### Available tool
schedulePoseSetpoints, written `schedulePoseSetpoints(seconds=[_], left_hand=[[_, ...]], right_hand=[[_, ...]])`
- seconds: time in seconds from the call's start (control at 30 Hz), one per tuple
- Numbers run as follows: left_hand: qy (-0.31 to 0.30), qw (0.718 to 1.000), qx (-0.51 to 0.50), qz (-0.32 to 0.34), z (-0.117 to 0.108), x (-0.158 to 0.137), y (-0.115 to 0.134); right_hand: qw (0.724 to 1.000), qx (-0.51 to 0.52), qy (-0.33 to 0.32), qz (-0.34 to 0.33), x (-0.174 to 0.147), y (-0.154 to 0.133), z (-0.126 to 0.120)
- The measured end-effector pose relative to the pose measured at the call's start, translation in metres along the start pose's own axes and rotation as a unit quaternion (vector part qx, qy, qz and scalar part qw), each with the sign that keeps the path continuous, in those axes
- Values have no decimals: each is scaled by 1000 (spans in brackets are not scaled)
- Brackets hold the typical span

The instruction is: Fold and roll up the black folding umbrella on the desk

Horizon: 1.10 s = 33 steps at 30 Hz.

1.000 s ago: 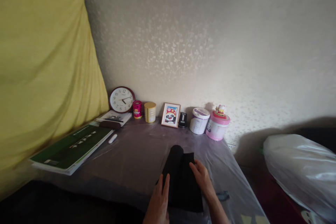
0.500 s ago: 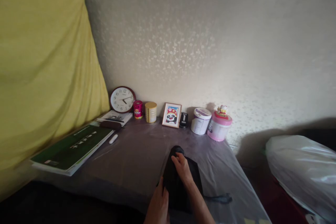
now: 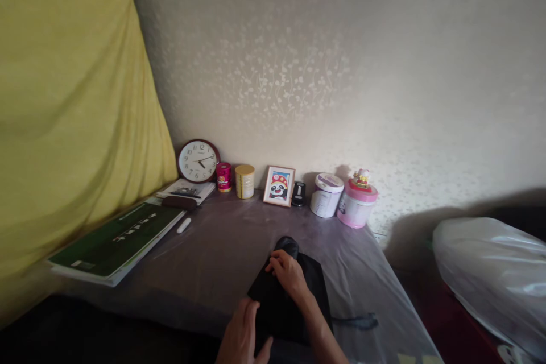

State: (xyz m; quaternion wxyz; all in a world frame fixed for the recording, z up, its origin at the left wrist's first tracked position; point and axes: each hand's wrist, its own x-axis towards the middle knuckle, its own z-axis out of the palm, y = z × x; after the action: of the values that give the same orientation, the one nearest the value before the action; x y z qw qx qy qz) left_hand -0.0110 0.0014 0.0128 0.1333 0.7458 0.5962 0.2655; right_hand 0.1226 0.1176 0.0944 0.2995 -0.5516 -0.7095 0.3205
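Black fabric (image 3: 273,313), with a rounded dark end (image 3: 288,245) at its far side, lies on the near part of the covered table. It looks like a folding umbrella or a bag; I cannot tell which. My right hand (image 3: 289,273) rests on top of it just below the rounded end, its fingers loosely bent and pressing on the cloth. At the fabric's left edge is my left hand (image 3: 244,330), thumb apart from the fingers, fingertips touching the edge. A dark strap (image 3: 356,322) sticks out to the right; its link to the fabric is partly hidden.
Along the wall stand a clock (image 3: 198,161), a pink tin (image 3: 224,177), a yellow tin (image 3: 244,182), a framed panda picture (image 3: 278,186), a white tub (image 3: 326,196) and a pink-lidded tub (image 3: 356,205). A green book (image 3: 123,239) lies left. A plastic-covered bundle (image 3: 490,273) is at right.
The fabric's left side has spread out to the left. My left hand has moved left and its thumb has come away from the fingers. My right hand has slid slightly left and nearer.
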Motion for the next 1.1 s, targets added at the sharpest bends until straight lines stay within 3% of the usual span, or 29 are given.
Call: schedulePoseSetpoints(seconds=[0.07,0.17,0.37,0.47,0.63,0.93,1.1], left_hand=[[18,1000,14,17,-9,5,10],[-5,999,37,39,-12,17,26],[-33,998,58,14,13,26,32],[-40,998,49,-2,23,25,25],[-109,994,28,-16,21,29,21],[-153,985,-16,-79,-5,35,39],[-159,984,-18,-82,1,34,30]], right_hand=[[1000,-10,-5,-8,-1,-1,-1],[999,-28,-11,-27,-2,-1,-1],[994,-60,-17,-92,-12,-1,0],[985,-88,23,-149,-20,2,-1],[963,-124,103,-218,-21,19,-4],[962,-182,91,-181,37,46,-3],[964,-180,117,-159,47,45,-9]])
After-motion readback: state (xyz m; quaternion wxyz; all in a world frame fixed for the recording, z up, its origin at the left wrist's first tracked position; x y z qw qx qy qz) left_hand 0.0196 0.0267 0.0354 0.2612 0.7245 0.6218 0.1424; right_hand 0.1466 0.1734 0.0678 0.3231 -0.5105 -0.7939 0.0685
